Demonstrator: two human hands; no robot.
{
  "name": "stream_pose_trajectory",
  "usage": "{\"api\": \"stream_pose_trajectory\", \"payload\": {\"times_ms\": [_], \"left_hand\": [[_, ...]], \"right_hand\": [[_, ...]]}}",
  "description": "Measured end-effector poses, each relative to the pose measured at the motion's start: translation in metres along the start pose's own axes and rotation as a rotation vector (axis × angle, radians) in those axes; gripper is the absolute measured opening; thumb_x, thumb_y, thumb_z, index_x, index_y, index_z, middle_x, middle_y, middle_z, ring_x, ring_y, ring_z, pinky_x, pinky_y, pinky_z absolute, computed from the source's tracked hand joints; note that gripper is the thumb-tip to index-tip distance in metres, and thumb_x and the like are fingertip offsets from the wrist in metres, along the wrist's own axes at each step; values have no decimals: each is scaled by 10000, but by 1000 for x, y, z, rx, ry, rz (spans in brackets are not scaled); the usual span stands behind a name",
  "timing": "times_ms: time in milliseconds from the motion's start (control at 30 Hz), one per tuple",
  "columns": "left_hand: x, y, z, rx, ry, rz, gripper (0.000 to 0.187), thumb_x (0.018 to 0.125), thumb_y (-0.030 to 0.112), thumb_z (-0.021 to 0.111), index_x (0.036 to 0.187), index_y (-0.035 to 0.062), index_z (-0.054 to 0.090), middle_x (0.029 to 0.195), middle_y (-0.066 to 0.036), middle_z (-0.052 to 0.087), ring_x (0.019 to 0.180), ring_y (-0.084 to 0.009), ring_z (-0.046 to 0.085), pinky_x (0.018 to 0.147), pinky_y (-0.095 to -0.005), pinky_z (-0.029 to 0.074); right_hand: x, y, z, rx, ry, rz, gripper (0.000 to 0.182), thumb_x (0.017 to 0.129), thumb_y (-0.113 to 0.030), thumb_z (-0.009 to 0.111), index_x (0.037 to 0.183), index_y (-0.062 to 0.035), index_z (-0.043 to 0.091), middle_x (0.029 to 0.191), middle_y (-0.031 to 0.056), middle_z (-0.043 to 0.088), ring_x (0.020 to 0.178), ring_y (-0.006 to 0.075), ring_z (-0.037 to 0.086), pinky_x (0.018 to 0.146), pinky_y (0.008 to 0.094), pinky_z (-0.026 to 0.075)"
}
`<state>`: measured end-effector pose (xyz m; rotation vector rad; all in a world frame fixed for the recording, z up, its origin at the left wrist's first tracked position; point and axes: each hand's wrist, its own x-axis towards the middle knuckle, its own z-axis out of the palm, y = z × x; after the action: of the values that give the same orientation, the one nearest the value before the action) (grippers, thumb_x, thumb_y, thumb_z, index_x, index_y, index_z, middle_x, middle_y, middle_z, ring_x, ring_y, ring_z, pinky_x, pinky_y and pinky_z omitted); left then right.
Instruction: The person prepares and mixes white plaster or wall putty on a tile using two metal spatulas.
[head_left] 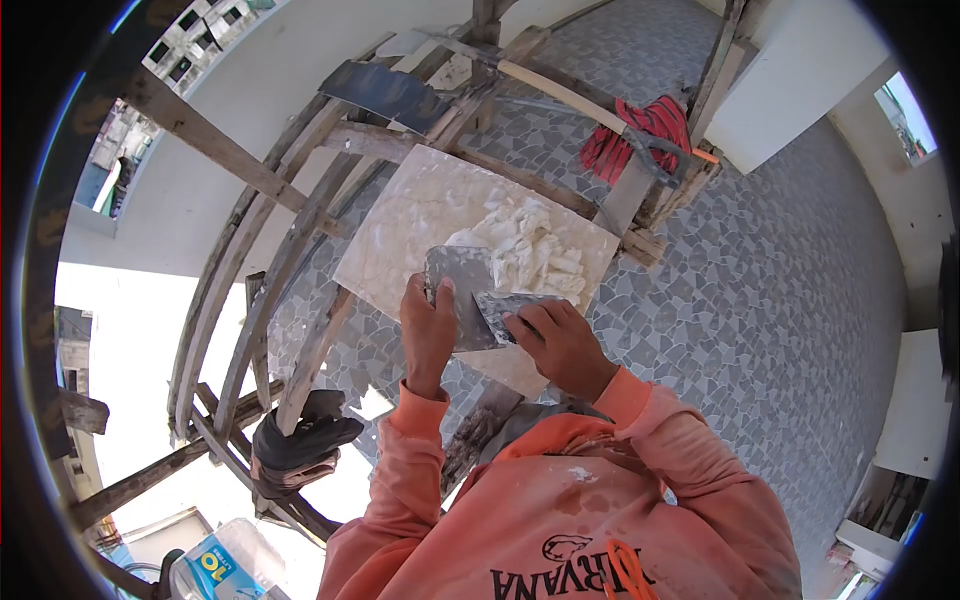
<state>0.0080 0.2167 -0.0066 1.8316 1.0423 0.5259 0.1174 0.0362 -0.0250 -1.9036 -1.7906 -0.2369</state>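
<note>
My left hand (428, 332) is closed on the edge of a flat grey metal plate (458, 272), thumb on its upper face. My right hand (564, 348) grips a small putty knife (494, 312), smeared with white, its blade against or just over the right part of the plate; contact is hard to make out. Just beyond the tools, a heap of white putty (538, 250) lies on a square pale board (400, 215) streaked with residue. The plate covers part of the board and touches or overlaps the heap's near edge.
Wooden scaffold beams (280, 190) run left of and behind the board. A dark sheet (385, 95), a wood-handled tool (565, 92) and a red striped cloth bundle (640, 140) rest on the timbers. A dark bag (300, 445) hangs lower left, above a clear plastic container (225, 565).
</note>
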Motion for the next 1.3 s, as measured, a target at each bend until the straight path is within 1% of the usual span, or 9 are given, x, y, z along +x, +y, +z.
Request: {"api": "stream_pose_trajectory", "payload": {"times_ms": [233,367,400,500,600,767,967,1067,1300], "left_hand": [[-6,-6,-31,18,-38,89,287,918,171,617,1071,-70,591,793,-159,641,695,-201,587,640,-352,455],[9,26,-51,164,-94,195,263,929,184,635,1042,-52,617,673,-71,496,626,-78,407,559,-269,366],[12,37,-52,280,-126,246,267,930,189,640,1089,-25,633,690,-112,571,586,-135,506,567,-299,410],[30,42,-42,333,-357,534,256,929,196,641,1114,20,654,814,-170,669,683,-281,653,635,-360,483],[41,34,-25,424,-387,600,236,921,201,639,1109,62,672,933,-172,700,832,-390,664,723,-433,515],[53,7,-16,538,-360,564,235,913,183,617,1129,109,674,953,-116,704,872,-356,656,735,-460,516],[57,-15,-24,491,-404,688,163,871,130,659,1021,94,712,952,-80,703,895,-307,639,765,-425,512],[56,-18,-27,466,-431,792,149,849,80,680,990,100,723,938,-61,701,890,-286,638,781,-405,507],[45,-13,-33,508,-345,981,221,785,52,703,992,128,718,963,-19,696,942,-230,641,820,-364,488]], "right_hand": [[20,50,11,-153,56,1,292,833,-125,584,1117,-66,617,1031,85,547,965,252,548,859,395,448],[23,57,7,-211,-15,-137,229,834,-162,592,1047,-87,624,999,72,546,955,235,544,862,385,438],[27,58,6,-190,-12,-173,215,831,-165,595,1029,-87,627,996,71,548,955,234,543,861,383,438],[42,60,-3,-166,-31,-247,204,831,-166,597,1017,-95,639,997,68,551,959,232,540,863,380,437],[50,59,-13,-205,-82,-243,226,843,-158,589,1052,-111,657,1001,58,547,966,232,537,874,385,436],[35,62,-23,-193,-23,-131,148,828,-157,609,952,-98,665,969,65,550,957,236,543,861,380,437],[13,71,-16,101,72,339,151,866,-110,650,1003,-70,698,916,76,555,883,273,575,778,385,495],[22,69,-20,182,45,280,144,849,-61,681,991,-35,671,876,106,555,817,290,581,695,389,490],[46,62,-4,162,-168,265,85,863,-97,665,933,-52,680,893,103,566,851,302,603,721,406,512]]}}
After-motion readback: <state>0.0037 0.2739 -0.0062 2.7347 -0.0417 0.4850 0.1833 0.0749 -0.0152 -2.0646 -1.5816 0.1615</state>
